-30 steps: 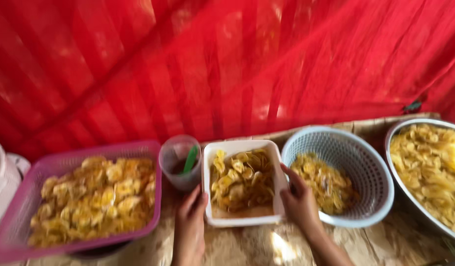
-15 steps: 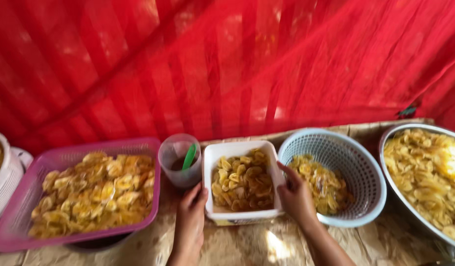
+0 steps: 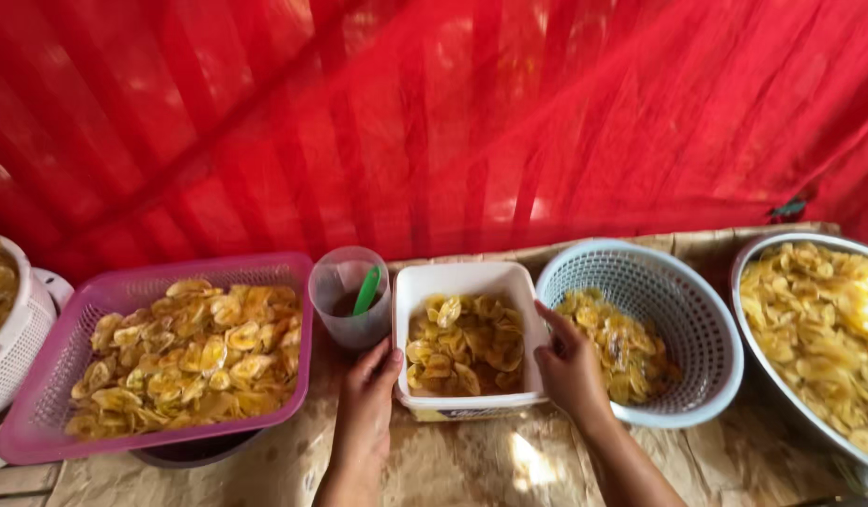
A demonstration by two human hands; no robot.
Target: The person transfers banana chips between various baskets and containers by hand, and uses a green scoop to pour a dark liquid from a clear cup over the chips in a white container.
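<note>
Since half a second ago your hands have barely shifted: both stay clasped on the white rectangular plastic tub (image 3: 467,340), which sits a little lower in the frame than a second ago, when it looked slightly tipped.

Nearest you, at the bottom centre, your left hand (image 3: 368,399) lies with its fingers stretched up against the tub's left wall, palm flat to the side rather than curled under it. Your right hand (image 3: 570,366) grips the tub's right wall, fingers hooked over the rim. Neither hand carries anything else. The tub rests on crumpled brown paper (image 3: 472,465) spread over the work surface, and it is roughly half filled with yellow fried chips.

To the left, just beside the tub, a clear plastic cup (image 3: 349,296) stands upright with a green utensil (image 3: 365,289) leaning inside it. Further left, a pink rectangular plastic basket (image 3: 49,413) is heaped with chips. A white plastic container (image 3: 16,329) shows at the left edge, partly cut off.

To the right, touching the tub, a pale blue round plastic basket (image 3: 697,310) holds a small pile of chips, mostly at its left side. At the right edge a round metal basin (image 3: 758,347) is heaped full.

Judging from how things lie, the tub has room left, and plenty of chips remain in the surrounding vessels.

Behind everything, red fabric (image 3: 434,113) fills the upper frame.
</note>
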